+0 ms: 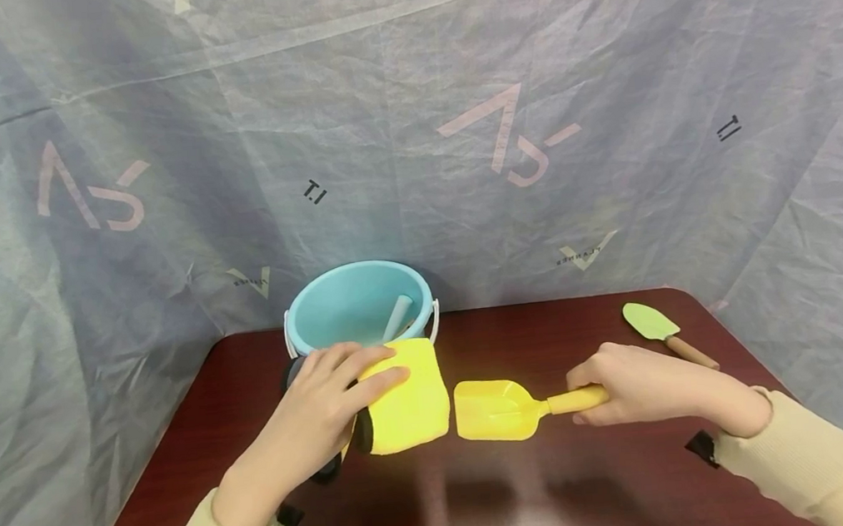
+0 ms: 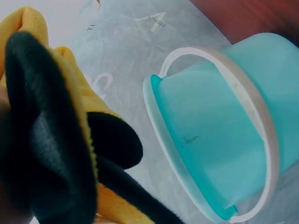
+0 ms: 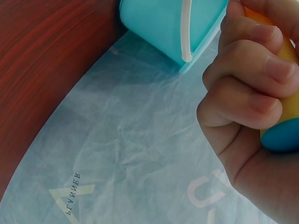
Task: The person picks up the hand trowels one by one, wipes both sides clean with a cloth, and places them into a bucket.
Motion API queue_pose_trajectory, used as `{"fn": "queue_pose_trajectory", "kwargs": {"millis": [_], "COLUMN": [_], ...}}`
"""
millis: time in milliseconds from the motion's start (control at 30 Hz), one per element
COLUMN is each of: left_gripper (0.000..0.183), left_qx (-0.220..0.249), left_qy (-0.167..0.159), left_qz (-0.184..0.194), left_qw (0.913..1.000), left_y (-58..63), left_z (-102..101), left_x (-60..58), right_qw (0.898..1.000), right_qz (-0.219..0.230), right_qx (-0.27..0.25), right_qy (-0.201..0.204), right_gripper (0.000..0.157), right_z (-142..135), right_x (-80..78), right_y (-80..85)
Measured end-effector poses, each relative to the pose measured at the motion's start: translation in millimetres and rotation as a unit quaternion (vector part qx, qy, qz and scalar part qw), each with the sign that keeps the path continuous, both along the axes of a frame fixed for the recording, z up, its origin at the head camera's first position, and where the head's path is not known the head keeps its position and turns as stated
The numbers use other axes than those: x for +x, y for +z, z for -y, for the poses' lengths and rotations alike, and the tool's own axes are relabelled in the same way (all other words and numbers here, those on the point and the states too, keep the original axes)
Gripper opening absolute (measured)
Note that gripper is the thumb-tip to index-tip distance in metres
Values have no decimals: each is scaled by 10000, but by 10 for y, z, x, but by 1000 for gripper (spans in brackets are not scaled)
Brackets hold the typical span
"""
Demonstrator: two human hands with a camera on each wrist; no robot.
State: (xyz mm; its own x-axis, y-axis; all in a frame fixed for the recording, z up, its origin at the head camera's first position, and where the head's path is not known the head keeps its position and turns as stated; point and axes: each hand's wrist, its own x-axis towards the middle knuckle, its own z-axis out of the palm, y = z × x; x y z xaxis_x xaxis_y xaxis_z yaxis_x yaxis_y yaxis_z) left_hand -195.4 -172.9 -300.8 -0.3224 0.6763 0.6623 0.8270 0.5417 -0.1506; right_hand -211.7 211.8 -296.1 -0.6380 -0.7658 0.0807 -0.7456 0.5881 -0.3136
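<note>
My left hand (image 1: 335, 392) grips yellow-and-black fabric gloves (image 1: 407, 398), held up just in front of the bucket. In the left wrist view the gloves (image 2: 51, 126) show rounded finger-like ends, black on one side and yellow on the other. My right hand (image 1: 628, 383) holds a yellow toy shovel (image 1: 498, 411) by its handle, fingers curled round it. The scoop points left, close beside the gloves. A blue cap (image 3: 282, 135) ends the handle in the right wrist view. Behind the gloves stands a light blue bucket (image 1: 353, 298) with a white handle.
A pale blue cylindrical piece (image 1: 396, 317) leans inside the bucket. At the right of the dark red table (image 1: 518, 338) lies a trowel (image 1: 652, 322) with a green blade and brown handle. A grey printed sheet (image 1: 395, 132) hangs behind the table and along its sides.
</note>
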Motion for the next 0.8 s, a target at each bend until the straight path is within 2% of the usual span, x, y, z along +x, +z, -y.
{"fn": "queue_pose_trajectory", "kwargs": {"millis": [167,400,800], "left_gripper": [67,73,69], "left_qx": [-201,-343,-815], "left_qy": [28,-141,-227], "left_qz": [28,-52,-97], "left_qw": [9998,9993,9964], "left_y": [56,106,120], "left_z": [-81,-217,-452], "left_x": [-33,-96,-149], "right_qw": [9999,10000,9996], "right_qz": [-90,16,-74], "right_qx": [73,85,228], "right_qy": [28,34,153], "right_gripper": [29,29,30], "right_z": [38,103,192], "right_x": [-35,-90,-174], "right_y": [-8,0,0]}}
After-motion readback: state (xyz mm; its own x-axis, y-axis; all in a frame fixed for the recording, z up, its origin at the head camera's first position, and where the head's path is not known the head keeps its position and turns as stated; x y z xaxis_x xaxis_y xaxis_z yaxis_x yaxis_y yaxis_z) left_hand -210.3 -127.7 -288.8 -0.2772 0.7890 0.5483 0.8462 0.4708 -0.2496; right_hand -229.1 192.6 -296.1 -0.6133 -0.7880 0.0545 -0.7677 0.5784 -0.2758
